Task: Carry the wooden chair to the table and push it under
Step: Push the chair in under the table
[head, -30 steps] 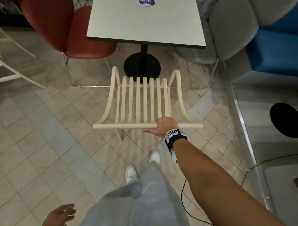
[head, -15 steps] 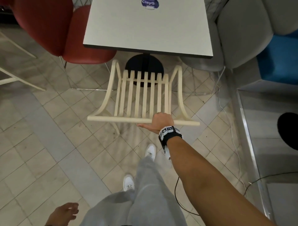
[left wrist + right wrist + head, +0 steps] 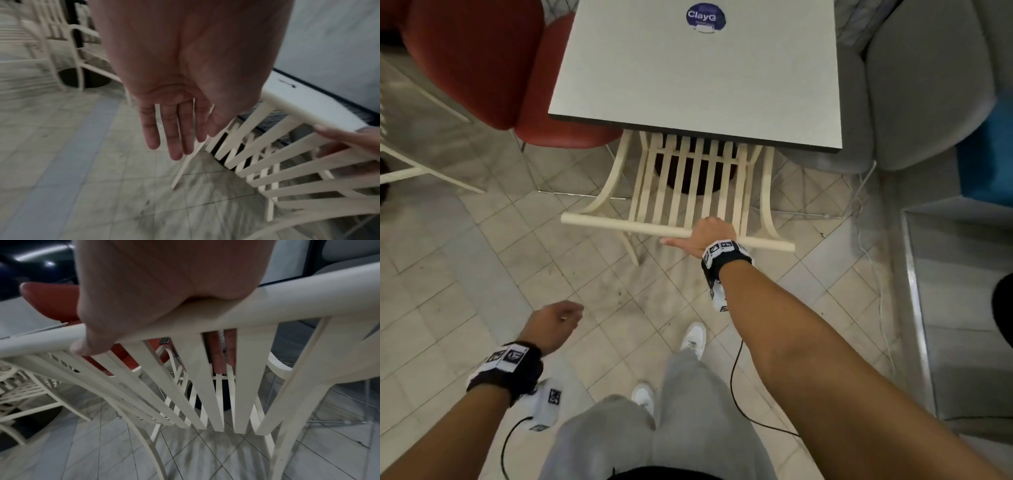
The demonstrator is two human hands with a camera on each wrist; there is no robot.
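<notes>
The cream wooden chair (image 3: 688, 192) with a slatted back stands in front of me, its seat partly hidden under the near edge of the grey square table (image 3: 698, 75). My right hand (image 3: 705, 236) grips the chair's top rail (image 3: 619, 224) right of its middle; in the right wrist view the fingers (image 3: 218, 353) curl behind the top rail (image 3: 267, 305) and the thumb lies along it. My left hand (image 3: 554, 323) hangs free over the floor, near my left side. In the left wrist view its fingers (image 3: 170, 133) are straight and hold nothing, left of the chair (image 3: 287, 154).
A red chair (image 3: 493, 68) sits at the table's left, a grey upholstered chair (image 3: 921, 85) at its right. The table's black round base (image 3: 695, 178) shows through the slats. White chairs (image 3: 51, 40) stand off to the left. A metal floor strip (image 3: 917, 308) runs along the right.
The chair has moved forward, its seat now going under the table's near edge. I have stepped closer. My left hand has risen from the bottom edge into view.
</notes>
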